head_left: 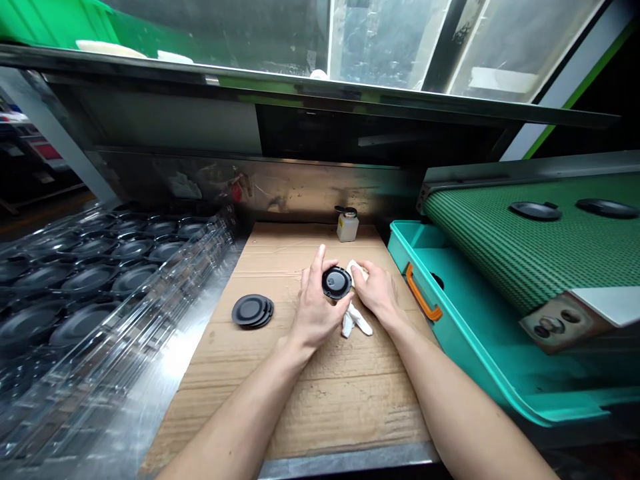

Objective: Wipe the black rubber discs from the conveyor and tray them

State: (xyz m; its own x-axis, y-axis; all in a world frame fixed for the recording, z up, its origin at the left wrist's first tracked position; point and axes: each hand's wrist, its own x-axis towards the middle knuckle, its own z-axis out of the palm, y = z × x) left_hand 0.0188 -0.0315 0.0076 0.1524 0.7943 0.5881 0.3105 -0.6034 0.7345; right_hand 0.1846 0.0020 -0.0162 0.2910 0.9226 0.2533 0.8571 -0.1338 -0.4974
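My left hand [317,303] grips a round black plastic cover [337,283] by its edge, above the cardboard sheet [345,393]. A white cloth [356,323] is pinched in my right hand [376,288] at the cover's right edge, and part of it hangs below. Whether the cloth touches the cover I cannot tell. To the left, a small stack of similar black covers [251,311] lies on the cardboard. Behind my hands stands a small whitish bottle [347,225] with a dark and metallic top.
Clear plastic trays [165,293] with many black covers fill the left side. At right, a teal bin [480,360] with an orange handle [423,293] sits under a green conveyor belt [530,253] carrying black parts [536,211]. A metal ledge [310,87] crosses above.
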